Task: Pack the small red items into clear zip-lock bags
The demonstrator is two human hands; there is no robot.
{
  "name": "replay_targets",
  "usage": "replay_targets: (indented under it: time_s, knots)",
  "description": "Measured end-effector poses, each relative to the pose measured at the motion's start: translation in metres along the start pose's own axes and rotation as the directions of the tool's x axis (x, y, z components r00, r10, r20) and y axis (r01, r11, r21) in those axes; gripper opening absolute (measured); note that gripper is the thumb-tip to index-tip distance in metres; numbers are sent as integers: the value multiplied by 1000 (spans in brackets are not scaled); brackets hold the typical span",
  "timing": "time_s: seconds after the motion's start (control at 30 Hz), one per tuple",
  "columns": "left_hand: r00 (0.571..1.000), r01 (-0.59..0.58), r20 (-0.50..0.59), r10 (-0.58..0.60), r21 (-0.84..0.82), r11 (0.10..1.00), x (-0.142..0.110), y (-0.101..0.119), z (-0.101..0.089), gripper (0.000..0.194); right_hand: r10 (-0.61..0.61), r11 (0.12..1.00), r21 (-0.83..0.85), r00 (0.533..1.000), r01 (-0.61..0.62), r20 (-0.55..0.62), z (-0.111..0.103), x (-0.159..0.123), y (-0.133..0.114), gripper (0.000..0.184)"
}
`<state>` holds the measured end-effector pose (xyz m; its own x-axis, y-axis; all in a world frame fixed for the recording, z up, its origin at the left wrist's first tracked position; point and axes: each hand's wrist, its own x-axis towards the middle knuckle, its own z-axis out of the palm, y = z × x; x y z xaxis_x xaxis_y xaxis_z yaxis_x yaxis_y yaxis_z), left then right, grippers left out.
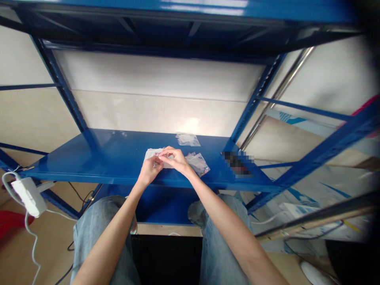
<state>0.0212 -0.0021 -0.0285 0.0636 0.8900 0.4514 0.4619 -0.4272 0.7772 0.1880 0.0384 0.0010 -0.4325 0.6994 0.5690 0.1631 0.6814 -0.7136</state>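
L hand point(151, 170) and R hand point(177, 161) work together over the front edge of a blue steel shelf point(118, 146), both in view, w/ forearms reaching out from above the knees of blue jeans point(101, 225). L fingers curl around a small clear item point(156, 163), partly hidden, exact kind too small to tell. R fingertips point(162, 157) press together in a tight pinch right at it, but can't tell if they hold the item or the white-printed plastic packet point(152, 154) just under the hands. That packet sits on the shelf, partly covered. Two more clear plastic bags lie apart from it: a flat one point(187, 139) further back, untouched, and one w/ printed contents point(198, 164) just right of R hand, also untouched. So 1 packet's in hand, 2 lie on the shelf. Blurred-out object point(237, 164) sits at right end, can't tell what.
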Motion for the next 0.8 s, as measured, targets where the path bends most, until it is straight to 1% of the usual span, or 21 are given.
replay_targets:
  time_s: [0.07, 0.17, 0.2, 0.27, 0.37, 0.43, 0.53, 0.6, 0.7, 0.8]
  knots:
    - [1000, 2, 9, -1, -23, 1000, 1, 1, -1, 21, 7, 1000, 2, 999, -7, 41, 2, -2, 4, 16]
    - [998, 50, 35, -44, -169, 984, 3, 0, -3, 24, 15, 1000, 10, 997, -16, 70, 3, -2, 11, 18]
    - [997, 78, 38, -71, -231, 970, 4, 0, -5, 23, 23, 1000, 7, 998, -23, 58, 3, -1, 14, 19]
    - [990, 137, 34, -133, -332, 933, 5, -1, -8, 21, 38, 999, -32, 999, -38, -3, 2, 2, 20, 19]
    - [973, 213, 9, -232, -429, 878, 5, 0, -13, 25, 36, 979, -194, 994, -56, -107, 0, 5, 29, 14]
    - [958, 246, -6, -287, -501, 830, 4, 0, -15, 29, 25, 930, -361, 991, -72, -134, 0, 4, 34, 13]
    - [952, 238, -17, -306, -590, 772, 2, 1, -14, 35, 38, 808, -583, 994, -89, -100, 3, 2, 38, 10]
    - [954, 220, -25, -298, -618, 755, 2, 3, -13, 37, 39, 748, -659, 997, -72, -65, 5, 1, 39, 9]
    - [964, 180, -24, -265, -674, 717, 1, 11, -14, 36, 13, 717, -697, 999, -33, -34, 7, 0, 39, 11]
    - [975, 124, -22, -222, -777, 618, -1, 22, -18, 33, 16, 706, -708, 1000, -24, -17, 7, -1, 37, 10]
